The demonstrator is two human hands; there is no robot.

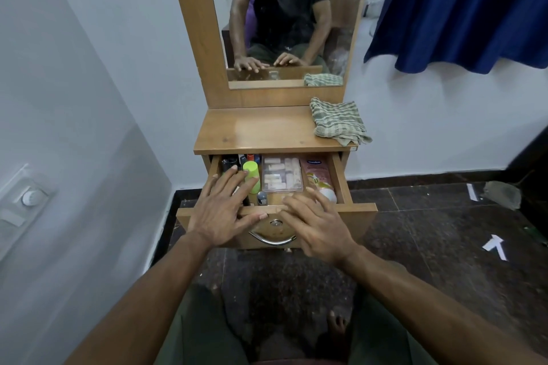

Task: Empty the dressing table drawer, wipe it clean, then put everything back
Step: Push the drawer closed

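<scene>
The wooden drawer (360, 216) of the dressing table stands pulled out, full of things. Inside lie a lime-green bottle (252, 173), dark tubes at the back left (229, 163), a clear compartment box (281, 176) and a pink lotion bottle (320, 178). My left hand (224, 207) hovers flat over the drawer's left part, fingers spread above the green bottle. My right hand (314, 224) is spread over the drawer's front edge, fingers straight. Neither hand holds anything. A checked green cloth (338, 121) lies on the table top at the right.
The table top (255, 130) is bare wood left of the cloth, below a mirror (284, 24). A metal handle (272, 240) sits on the drawer front. A white wall stands at the left, a blue curtain (462, 6) at the right, with dark floor below.
</scene>
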